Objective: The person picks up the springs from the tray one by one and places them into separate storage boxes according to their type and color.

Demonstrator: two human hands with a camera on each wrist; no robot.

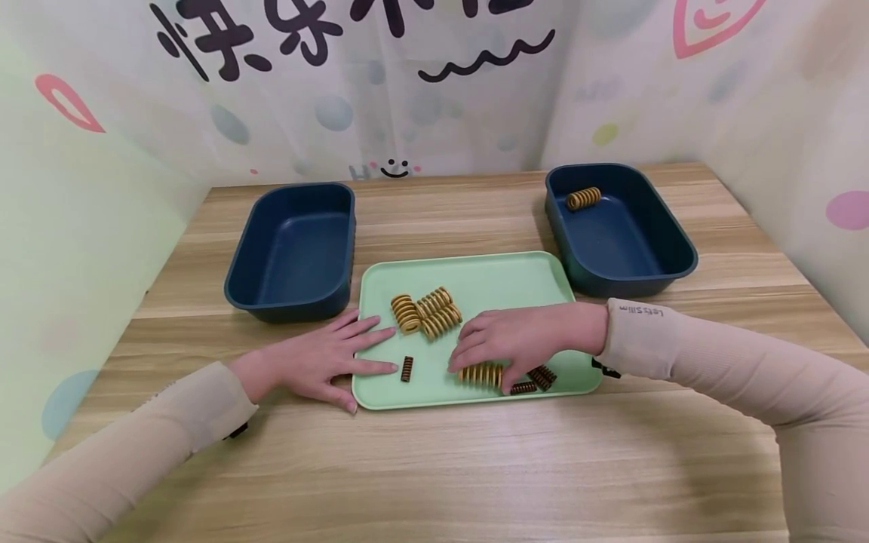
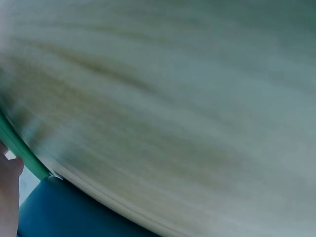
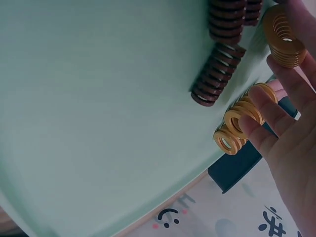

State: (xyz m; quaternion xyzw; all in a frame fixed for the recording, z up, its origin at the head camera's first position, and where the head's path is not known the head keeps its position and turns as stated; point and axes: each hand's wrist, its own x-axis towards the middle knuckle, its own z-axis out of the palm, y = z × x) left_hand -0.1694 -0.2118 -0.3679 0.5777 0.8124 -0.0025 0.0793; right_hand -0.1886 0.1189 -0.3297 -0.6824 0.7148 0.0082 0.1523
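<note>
My left hand [image 1: 333, 362] lies spread over the left rim of a pale green tray [image 1: 505, 275]. Its index fingertip is right beside a small dark brown coil spring [image 1: 406, 369]. Toward the tray's front, my right hand [image 1: 512, 339] pinches a yellow coil spring [image 1: 480, 375] between thumb and fingers. In the right wrist view this yellow spring [image 3: 284, 42] sits between thumb and index finger. More dark brown springs [image 1: 543, 376] lie just right of the thumb. Behind the hands, three yellow springs [image 1: 440, 320] lie grouped on the tray. In the left wrist view only some fingers [image 2: 9, 197] show.
A dark blue bin [image 1: 295, 298] stands at the back left with nothing visible inside. Another dark blue bin [image 1: 627, 283] at the back right holds one yellow spring [image 1: 584, 198]. Both stand close to the tray on a wooden table [image 1: 434, 467], with a printed curtain [image 1: 475, 113] behind.
</note>
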